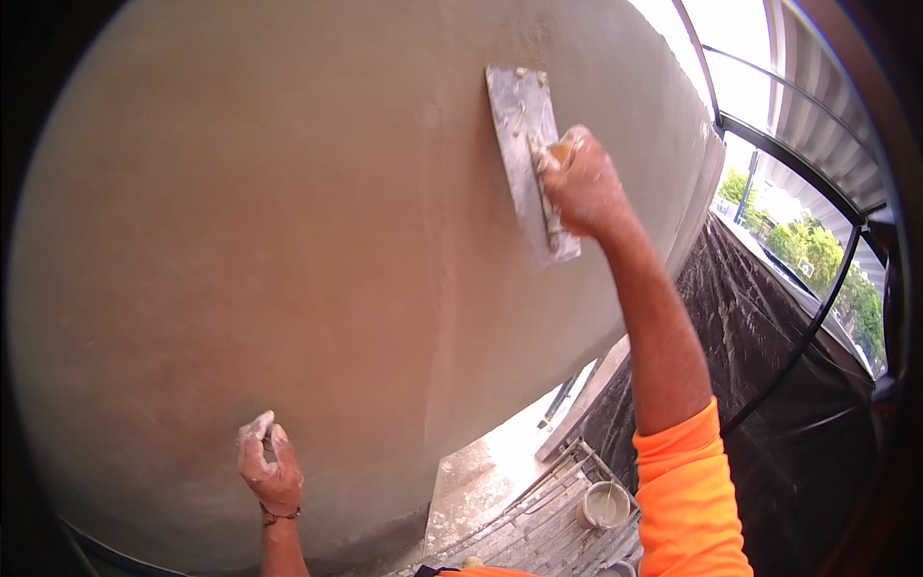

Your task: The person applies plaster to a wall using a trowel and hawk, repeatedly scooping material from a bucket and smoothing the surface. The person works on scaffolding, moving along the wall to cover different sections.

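Note:
My right hand is wrapped round the handle of a finishing trowel. Its long rectangular metal blade lies against the wall, tilted slightly off upright, and wet plaster is smeared on its back. Behind the blade spreads a large grey-brown plastered wall, with a faint vertical seam left of the trowel. Low on the left, my left hand is raised in front of the wall, its fingers curled and the thumb close to the index tip. I see nothing between them. Plaster whitens those fingers, and a dark bracelet circles the wrist.
Below right, a bucket with greyish contents stands on a slatted, plaster-stained platform. Dark plastic sheeting hangs along the right side. Beyond it are a dark metal frame, a corrugated roof and green trees.

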Motion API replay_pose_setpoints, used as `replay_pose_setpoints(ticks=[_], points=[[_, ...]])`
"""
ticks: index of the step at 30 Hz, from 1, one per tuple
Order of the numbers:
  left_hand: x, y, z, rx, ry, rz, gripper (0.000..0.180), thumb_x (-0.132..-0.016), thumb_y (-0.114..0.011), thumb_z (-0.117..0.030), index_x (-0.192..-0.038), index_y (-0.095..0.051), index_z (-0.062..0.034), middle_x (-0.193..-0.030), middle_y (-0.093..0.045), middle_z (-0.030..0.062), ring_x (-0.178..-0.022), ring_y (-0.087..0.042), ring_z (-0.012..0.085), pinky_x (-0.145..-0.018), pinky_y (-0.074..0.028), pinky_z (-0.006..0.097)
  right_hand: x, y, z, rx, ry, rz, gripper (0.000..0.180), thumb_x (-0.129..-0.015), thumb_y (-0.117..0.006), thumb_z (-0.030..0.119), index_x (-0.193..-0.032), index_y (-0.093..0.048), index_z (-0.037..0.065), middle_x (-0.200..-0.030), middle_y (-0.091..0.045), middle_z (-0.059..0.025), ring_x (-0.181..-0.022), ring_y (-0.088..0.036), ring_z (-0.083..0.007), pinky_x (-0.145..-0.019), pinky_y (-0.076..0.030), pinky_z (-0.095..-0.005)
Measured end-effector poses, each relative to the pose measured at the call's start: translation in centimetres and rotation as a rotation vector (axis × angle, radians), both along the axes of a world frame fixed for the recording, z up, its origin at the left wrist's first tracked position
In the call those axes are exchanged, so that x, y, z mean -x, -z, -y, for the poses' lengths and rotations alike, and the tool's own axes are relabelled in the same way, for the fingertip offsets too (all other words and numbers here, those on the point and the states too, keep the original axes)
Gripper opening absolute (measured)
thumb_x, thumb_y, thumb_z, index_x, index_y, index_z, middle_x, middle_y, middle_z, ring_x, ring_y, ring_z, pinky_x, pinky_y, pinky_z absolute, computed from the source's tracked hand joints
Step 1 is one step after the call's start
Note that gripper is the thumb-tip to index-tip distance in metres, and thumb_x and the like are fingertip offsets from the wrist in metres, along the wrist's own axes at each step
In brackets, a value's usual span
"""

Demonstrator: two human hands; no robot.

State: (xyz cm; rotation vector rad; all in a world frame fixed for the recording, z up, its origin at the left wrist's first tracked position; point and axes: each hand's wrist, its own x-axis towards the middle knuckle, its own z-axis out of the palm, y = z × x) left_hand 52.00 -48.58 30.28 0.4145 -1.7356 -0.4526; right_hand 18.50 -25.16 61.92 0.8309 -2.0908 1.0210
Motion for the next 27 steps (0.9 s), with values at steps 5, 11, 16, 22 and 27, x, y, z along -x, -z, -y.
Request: replay_pose_setpoints(ticks=[5,11,16,22,27], points=[[0.9,-5.8,1.7,0.349,-0.056,-0.042,0.023,-0.095,-0.062,0.0,-0.117,-0.066,0.0023,-0.101,-0.067,0.0128,-0.084,-0.062,0.0267,-0.078,-0.048,0.038,-1.1,12.1,0.2,0.003,0.002,0.069,0.031,-0.093,-0.071,0.017,-0.109,-0.051,-0.002,-0.087,-0.066,-0.0318,-0.091,-0.066,-0.0537,-0.078,-0.054,-0.0523],[2.2,-11.2,2.9,0.645,-0.156,-0.05,0.028,-0.092,-0.066,-0.001,-0.12,-0.068,-0.0025,-0.114,-0.068,0.0114,-0.108,-0.061,0.0331,-0.096,-0.045,0.047,-0.6,24.4,1.4,0.103,-0.08,0.146,0.031,-0.091,-0.069,0.011,-0.111,-0.049,0.0,-0.081,-0.065,-0.0314,-0.086,-0.065,-0.0551,-0.074,-0.052,-0.0559],[2.5,-15.0,3.9,0.772,-0.348,-0.04,0.034,-0.088,-0.068,-0.002,-0.123,-0.07,-0.0045,-0.124,-0.066,0.0117,-0.124,-0.057,0.0369,-0.108,-0.043,0.051,-2.4,33.4,1.1,0.044,-0.082,0.303,0.043,-0.088,-0.067,0.013,-0.123,-0.047,-0.003,-0.089,-0.067,-0.0327,-0.09,-0.065,-0.0554,-0.08,-0.053,-0.0582],[2.5,-17.5,6.8,0.856,-0.414,-0.041,0.046,-0.089,-0.068,-0.011,-0.135,-0.066,-0.0096,-0.147,-0.055,0.014,-0.144,-0.043,0.0403,-0.121,-0.027,0.058,-7.2,30.6,-2.1,0.036,-0.183,0.259,0.039,-0.091,-0.068,0.018,-0.12,-0.051,-0.001,-0.087,-0.068,-0.0315,-0.088,-0.066,-0.0546,-0.076,-0.055,-0.0557],[3.4,-17.2,7.5,0.805,-0.476,0.016,0.053,-0.093,-0.066,-0.024,-0.145,-0.059,-0.013,-0.158,-0.046,0.0147,-0.152,-0.031,0.042,-0.123,-0.02,0.061,-5.7,12.9,-1.2,0.169,-0.215,-0.05,0.026,-0.094,-0.072,0.012,-0.106,-0.051,0.002,-0.081,-0.067,-0.0263,-0.08,-0.072,-0.0436,-0.067,-0.053,-0.0432]])
